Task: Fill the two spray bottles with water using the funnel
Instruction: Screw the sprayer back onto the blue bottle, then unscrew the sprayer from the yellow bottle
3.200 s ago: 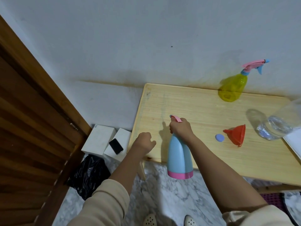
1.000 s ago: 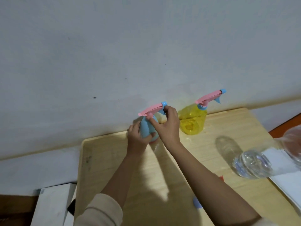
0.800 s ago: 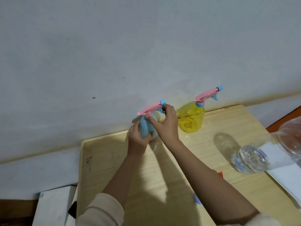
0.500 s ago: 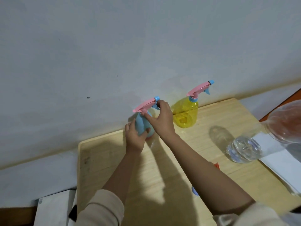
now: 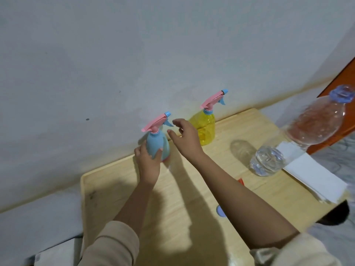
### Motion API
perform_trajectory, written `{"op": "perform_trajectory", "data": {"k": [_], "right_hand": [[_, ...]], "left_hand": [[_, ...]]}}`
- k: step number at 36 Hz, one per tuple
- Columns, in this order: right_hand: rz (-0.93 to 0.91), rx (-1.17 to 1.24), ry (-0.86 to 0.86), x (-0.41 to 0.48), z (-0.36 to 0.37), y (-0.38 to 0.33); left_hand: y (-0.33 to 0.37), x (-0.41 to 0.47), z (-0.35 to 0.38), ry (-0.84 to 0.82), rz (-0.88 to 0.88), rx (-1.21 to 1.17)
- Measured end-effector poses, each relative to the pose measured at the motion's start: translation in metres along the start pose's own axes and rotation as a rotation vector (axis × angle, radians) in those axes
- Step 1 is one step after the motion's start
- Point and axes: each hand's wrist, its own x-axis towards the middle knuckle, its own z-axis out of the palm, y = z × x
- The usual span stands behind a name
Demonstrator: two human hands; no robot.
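while upright by the wall (image 5: 134, 54), blue bottle (image 5: 158, 144), pink-topped, in curled left hand (image 5: 148, 161); right hand (image 5: 185, 138) spread, empty, beside it

Your light wooden table (image 5: 172, 217) fills the lower centre of the frame. On it, at upper centre, stand the blue spray bottle (image 5: 158, 144) and yellow spray bottle (image 5: 206, 127); at right, a clear water bottle (image 5: 299, 139) and white paper (image 5: 315, 175); a small blue cap (image 5: 220, 211) at lower centre.
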Motion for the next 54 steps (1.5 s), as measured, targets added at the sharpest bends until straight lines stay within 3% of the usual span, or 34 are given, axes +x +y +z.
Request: {"op": "perform_trajectory", "data": {"k": [6,10,15,21,27,36,40,43,50,52,54], "right_hand": [[0.016,0.093,0.266,-0.004,-0.029,0.003],[0.101,0.077,0.360,0.003,-0.055,0.016],[0.195,0.012,0.340,0.025,-0.074,0.034],[0.150,-0.001,0.207,0.050,-0.077,0.044],[0.117,0.078,0.185,0.057,-0.080,0.053],[0.087,0.182,0.212,0.041,-0.106,0.027],[0.070,0.172,0.128,0.033,-0.119,0.017],[0.053,0.217,-0.012,0.027,-0.128,0.011],[0.091,0.466,-0.618,0.006,-0.160,0.001],[0.103,0.548,-0.662,-0.004,-0.161,-0.002],[0.097,0.556,-0.584,-0.016,-0.155,-0.006]], "left_hand": [[0.034,-0.031,0.002,0.154,0.079,-0.168],[0.050,-0.045,0.022,-0.061,0.189,-0.194],[0.067,-0.026,0.064,-0.386,0.131,-0.034],[0.084,0.006,0.109,-0.482,0.107,0.132],[0.078,0.015,0.136,-0.418,0.127,0.123],[0.095,-0.036,0.115,-0.227,0.154,0.079],[0.100,-0.055,0.098,-0.190,0.161,0.192],[0.105,-0.070,0.078,-0.269,0.148,0.132],[0.102,-0.105,0.038,-0.410,0.101,-0.006],[0.101,-0.122,0.036,-0.368,0.091,-0.019],[0.101,-0.136,0.037,-0.305,0.080,-0.042]]}}
